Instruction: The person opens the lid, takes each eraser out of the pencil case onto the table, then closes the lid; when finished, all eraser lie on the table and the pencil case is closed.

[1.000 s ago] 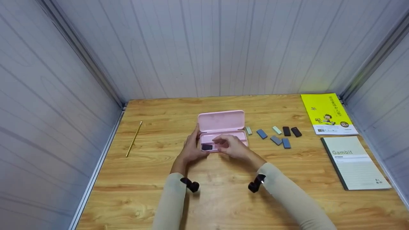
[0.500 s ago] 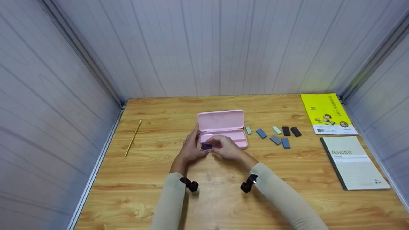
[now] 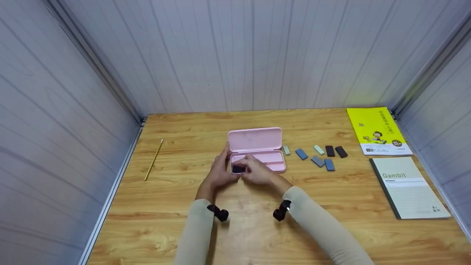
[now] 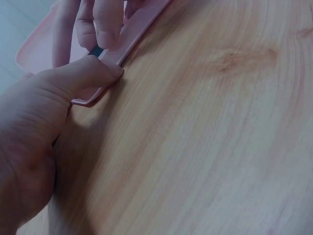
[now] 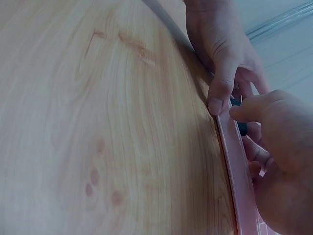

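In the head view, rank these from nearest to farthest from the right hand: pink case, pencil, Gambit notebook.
From the right hand:
1. Pink case, open, directly under the fingers.
2. Pencil, far over on the left of the table.
3. Gambit notebook, at the right edge, clearly farther away than the pencil.

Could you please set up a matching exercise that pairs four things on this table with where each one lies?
Things:
1. pencil
2. pink case
3. yellow booklet
4. Gambit notebook

Places:
A. far right corner of the table
B. near right edge, in front of the yellow booklet
C. middle of the table, lid open, both hands at it
D. left side, lying alone

Pairs: 1-D, 2-C, 3-A, 4-B
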